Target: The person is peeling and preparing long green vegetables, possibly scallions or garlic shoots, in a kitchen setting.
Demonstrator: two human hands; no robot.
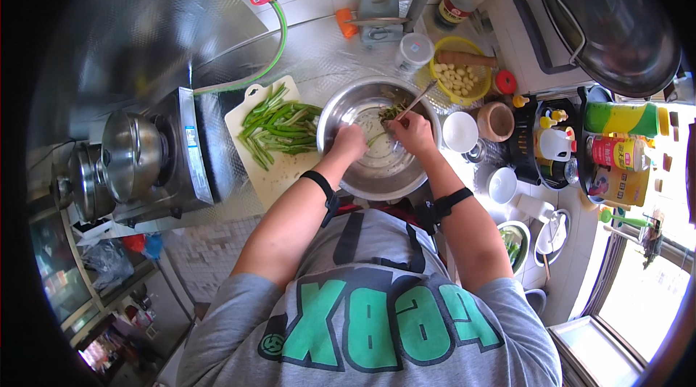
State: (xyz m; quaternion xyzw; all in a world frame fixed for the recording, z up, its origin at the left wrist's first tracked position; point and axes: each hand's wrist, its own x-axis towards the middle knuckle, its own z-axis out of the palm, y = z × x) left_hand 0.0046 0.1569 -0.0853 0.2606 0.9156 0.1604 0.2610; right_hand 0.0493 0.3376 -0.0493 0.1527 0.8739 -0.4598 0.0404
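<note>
A wide stainless steel basin [352, 94] stands before me, and both my hands are over its inside. Between the fingers of my right hand [412, 134] is a thin utensil [417, 100], which slants up past the basin's rim; its working end cannot be made out. Dark plant scraps [392, 111] lie beside those fingers. My left hand [350, 141] is curled over the basin's left part, near a thin green strand [375, 139]; its fingertips are hidden. Left of the basin, long green beans [277, 129] are heaped on a cream cutting board [261, 178], which reaches the basin's edge.
At left is a gas stove with steel pots [130, 156]. Behind the basin stand a lidded tub [415, 51] and a yellow basket [485, 91] of peeled garlic cloves. White bowls [460, 132], a jar [495, 122] and a black bottle rack [524, 139] stand at right.
</note>
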